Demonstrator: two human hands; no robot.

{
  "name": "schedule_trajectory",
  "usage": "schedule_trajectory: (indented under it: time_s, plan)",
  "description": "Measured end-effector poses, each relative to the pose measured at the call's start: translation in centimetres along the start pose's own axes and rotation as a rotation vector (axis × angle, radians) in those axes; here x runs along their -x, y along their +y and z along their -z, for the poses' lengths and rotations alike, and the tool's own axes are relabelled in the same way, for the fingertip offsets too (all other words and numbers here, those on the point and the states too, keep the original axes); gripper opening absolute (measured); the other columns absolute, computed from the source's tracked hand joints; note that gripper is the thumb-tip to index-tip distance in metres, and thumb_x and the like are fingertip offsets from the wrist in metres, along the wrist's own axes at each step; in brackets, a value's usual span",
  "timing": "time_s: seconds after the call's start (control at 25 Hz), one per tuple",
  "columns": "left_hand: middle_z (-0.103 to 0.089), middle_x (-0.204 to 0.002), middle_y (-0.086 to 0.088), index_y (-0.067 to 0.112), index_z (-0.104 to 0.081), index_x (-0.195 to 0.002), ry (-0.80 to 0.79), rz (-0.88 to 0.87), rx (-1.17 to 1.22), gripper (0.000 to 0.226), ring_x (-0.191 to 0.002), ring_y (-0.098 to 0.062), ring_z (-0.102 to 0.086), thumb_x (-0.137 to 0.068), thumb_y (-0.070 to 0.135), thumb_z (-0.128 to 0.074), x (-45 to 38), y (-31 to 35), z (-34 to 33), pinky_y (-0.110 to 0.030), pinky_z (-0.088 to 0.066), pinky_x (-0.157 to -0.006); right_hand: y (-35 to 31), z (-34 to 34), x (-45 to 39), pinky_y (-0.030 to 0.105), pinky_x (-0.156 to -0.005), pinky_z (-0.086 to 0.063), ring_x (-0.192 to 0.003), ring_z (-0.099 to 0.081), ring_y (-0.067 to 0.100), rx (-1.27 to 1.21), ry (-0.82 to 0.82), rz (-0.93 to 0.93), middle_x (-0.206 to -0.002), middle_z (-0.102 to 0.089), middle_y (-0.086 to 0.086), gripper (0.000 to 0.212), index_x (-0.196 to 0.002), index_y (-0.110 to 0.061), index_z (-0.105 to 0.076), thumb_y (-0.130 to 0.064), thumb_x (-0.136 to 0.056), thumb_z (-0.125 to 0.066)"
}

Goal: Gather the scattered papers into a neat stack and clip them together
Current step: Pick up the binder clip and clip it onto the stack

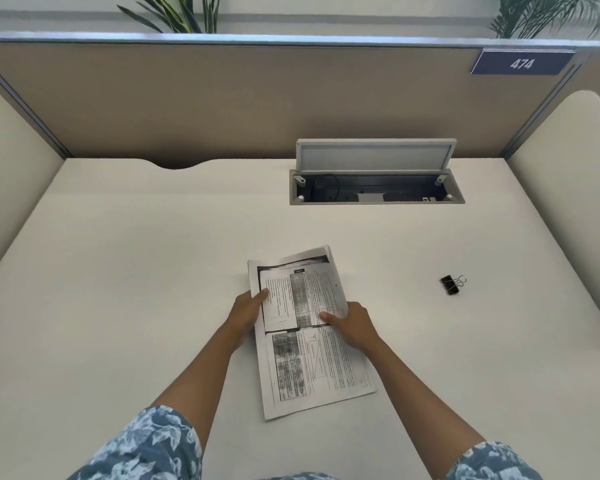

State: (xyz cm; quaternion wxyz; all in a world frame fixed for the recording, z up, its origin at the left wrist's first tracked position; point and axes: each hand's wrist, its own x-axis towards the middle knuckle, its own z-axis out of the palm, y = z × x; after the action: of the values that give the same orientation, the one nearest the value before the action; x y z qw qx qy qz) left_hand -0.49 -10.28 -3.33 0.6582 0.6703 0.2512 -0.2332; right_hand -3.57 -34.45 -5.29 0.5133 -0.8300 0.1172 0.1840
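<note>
Papers (pixel 309 337) lie gathered near the middle of the bench (pixel 118 271), long axis running away from us and tilted slightly left, far sheets still fanned. Our left hand (pixel 246 311) and right hand (pixel 355 325) hold them by their long edges, thumbs on top. The clip (pixel 451 284) sits well apart toward the right edge, nearer our right hand, nothing between. An open cable hatch (pixel 376 187) lies beyond.

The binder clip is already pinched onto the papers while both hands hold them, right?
Not quite. In the head view the binder clip lies loose on the desk, off to the right and apart from the papers. The rest holds: the left hand and right hand both grip the papers.
</note>
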Motion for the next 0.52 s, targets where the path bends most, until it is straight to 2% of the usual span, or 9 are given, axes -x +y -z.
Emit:
schedule_trajectory:
  time_s: [0.12,0.2,0.28,0.4,0.52]
  plan:
    - [-0.067,-0.128,-0.009,0.009,-0.061,-0.132,0.022,-0.011,-0.055,0.034,-0.106,-0.023,-0.064,-0.104,0.024,-0.049,0.0,-0.1,-0.1,-0.035,-0.048,-0.097,0.1,0.5,0.0,0.027,-0.073,-0.059,-0.083,-0.072,0.015,0.003,-0.022,0.009,-0.091,-0.074,-0.002,0.033,-0.098,-0.012,-0.072,-0.040,-0.081,-0.076]
    - [-0.066,-0.128,-0.008,0.009,-0.060,-0.133,0.045,-0.020,-0.085,0.035,-0.105,-0.022,-0.062,-0.105,0.025,-0.047,0.1,-0.2,-0.2,-0.032,-0.047,-0.094,0.0,1.4,-0.1,0.017,-0.071,-0.055,-0.075,-0.067,0.003,-0.001,0.033,0.044,-0.084,-0.071,-0.011,0.024,-0.093,-0.021,-0.070,-0.041,-0.082,-0.075]
    - [-0.066,-0.126,-0.007,0.010,-0.060,-0.133,0.064,-0.023,-0.102,0.035,-0.104,-0.020,-0.062,-0.105,0.026,-0.046,0.3,-0.2,-0.5,-0.030,-0.045,-0.090,0.1,2.9,-0.4,0.016,-0.069,-0.052,-0.069,-0.065,0.004,-0.033,0.178,0.049,-0.079,-0.068,-0.010,0.020,-0.090,-0.021,-0.067,-0.039,-0.083,-0.073]
    - [-0.063,-0.117,-0.002,0.009,-0.059,-0.134,0.074,-0.033,-0.115,0.036,-0.103,-0.019,-0.059,-0.106,0.025,-0.044,0.4,0.0,-0.9,-0.029,-0.042,-0.087,1.1,6.0,-1.1,0.029,-0.074,-0.055,-0.078,-0.069,0.020,-0.091,0.400,0.020,-0.087,-0.070,0.001,0.023,-0.104,-0.014,-0.065,-0.027,-0.085,-0.071]
    - [-0.063,-0.120,-0.003,0.008,-0.058,-0.135,0.073,-0.044,-0.122,0.037,-0.109,-0.021,-0.060,-0.106,0.025,-0.045,0.2,-0.2,-0.9,-0.030,-0.043,-0.090,2.3,9.7,-1.4,0.037,-0.080,-0.056,-0.087,-0.067,0.023,-0.044,0.611,0.025,-0.102,-0.067,0.004,0.027,-0.111,-0.012,-0.060,-0.013,-0.086,-0.067]
